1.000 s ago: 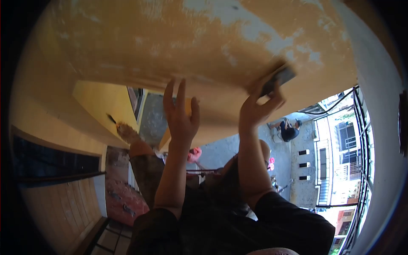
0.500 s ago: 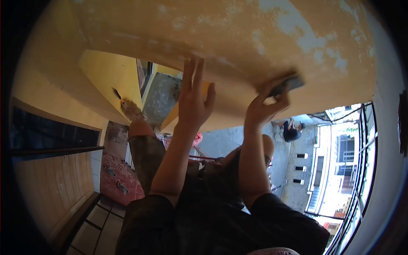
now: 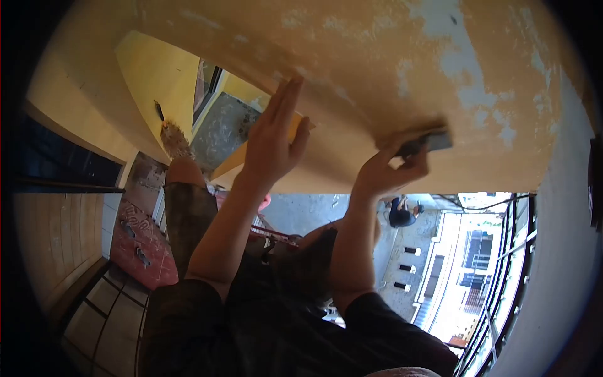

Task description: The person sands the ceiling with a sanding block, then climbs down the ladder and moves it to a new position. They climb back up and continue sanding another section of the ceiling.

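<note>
Above me is a yellow-orange painted surface (image 3: 352, 50) with pale worn patches. My left hand (image 3: 274, 141) is raised with its fingers extended near the lower edge of that surface; nothing shows in its grip. Farther right, my right hand (image 3: 392, 169) is closed around a dark flat block (image 3: 427, 143), pinched between thumb and fingers. The block lies against the painted surface, its outline slightly blurred.
A dusty brush-like object (image 3: 174, 139) is beside my knee at the left. Far below at the right, a person in dark clothes (image 3: 402, 213) crouches near a wall. A red board (image 3: 144, 251) lies lower left, and dark bars (image 3: 502, 270) stand at the right.
The view has turned and shifted, so the floor and the crouching person appear farther left. My right hand still holds the block against the surface, and my left hand stays raised.
</note>
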`<state>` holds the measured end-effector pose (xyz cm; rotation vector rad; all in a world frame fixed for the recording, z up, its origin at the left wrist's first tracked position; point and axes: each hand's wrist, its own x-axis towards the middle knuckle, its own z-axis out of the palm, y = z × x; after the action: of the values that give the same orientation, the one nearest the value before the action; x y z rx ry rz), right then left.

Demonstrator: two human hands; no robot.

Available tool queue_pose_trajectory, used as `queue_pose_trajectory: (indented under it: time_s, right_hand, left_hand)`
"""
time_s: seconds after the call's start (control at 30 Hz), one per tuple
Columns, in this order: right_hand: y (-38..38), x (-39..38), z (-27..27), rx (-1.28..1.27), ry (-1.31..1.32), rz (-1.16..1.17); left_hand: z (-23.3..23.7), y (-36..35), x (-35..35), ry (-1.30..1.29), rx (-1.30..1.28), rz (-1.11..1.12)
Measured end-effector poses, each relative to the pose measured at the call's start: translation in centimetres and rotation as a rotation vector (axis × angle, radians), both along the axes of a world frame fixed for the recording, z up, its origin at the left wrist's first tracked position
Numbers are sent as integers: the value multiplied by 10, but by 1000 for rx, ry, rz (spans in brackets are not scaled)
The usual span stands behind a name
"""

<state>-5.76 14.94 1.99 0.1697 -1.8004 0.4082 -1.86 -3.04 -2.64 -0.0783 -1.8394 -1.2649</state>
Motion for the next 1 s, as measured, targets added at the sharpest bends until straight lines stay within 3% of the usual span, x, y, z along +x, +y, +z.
queue_pose_trajectory:
  time_s: [0.07, 0.13, 0.2, 0.27, 0.37, 0.4, 0.47, 0.53, 0.57, 0.63, 0.73, 0.77, 0.87, 0.9, 1.0]
  right_hand:
    - [-3, 2, 36, 9, 10, -108]
    - [-7, 3, 40, -90, 8, -7]
    - [10, 3, 1, 132, 33, -73]
    - [7, 3, -8, 87, -5, -8]
    - [5, -4, 46, 120, 115, -122]
    - [-1, -4, 62, -52, 69, -31]
    - [-1, -4, 64, 35, 121, -63]
    - [13, -2, 21, 138, 87, -118]
    - [12, 1, -3, 119, 64, -14]
    - [5, 11, -11, 102, -3, 17]
    - [0, 3, 40, 117, 55, -63]
    - [-1, 0, 59, 40, 89, 25]
    - [1, 1, 42, 90, 61, -126]
    - [7, 4, 14, 213, 54, -145]
    - [2, 10, -33, -47, -54, 95]
  left_hand:
    - [-4, -4, 1, -18, -22, -25]
    - [-7, 0, 0, -18, -33, -27]
    - [-6, -1, -4, 18, -53, -2]
    - [-4, 6, -1, -12, -35, 1]
    - [-3, 8, 1, -35, -14, -23]
    - [-2, 8, 0, -24, -34, -19]
    - [-4, 9, -1, -18, -6, -55]
    - [-6, 7, -2, -12, -30, -68]
    - [-4, 7, -2, 4, -36, -64]
    - [-3, 10, 0, -6, -28, -84]
    - [-5, 11, -1, -29, -98, -78]
    - [-8, 12, 0, -44, -91, -92]
    - [-6, 10, -3, -7, -94, -113]
    - [-8, 10, -2, -33, -123, -100]
    - [-6, 4, -4, -57, -146, -91]
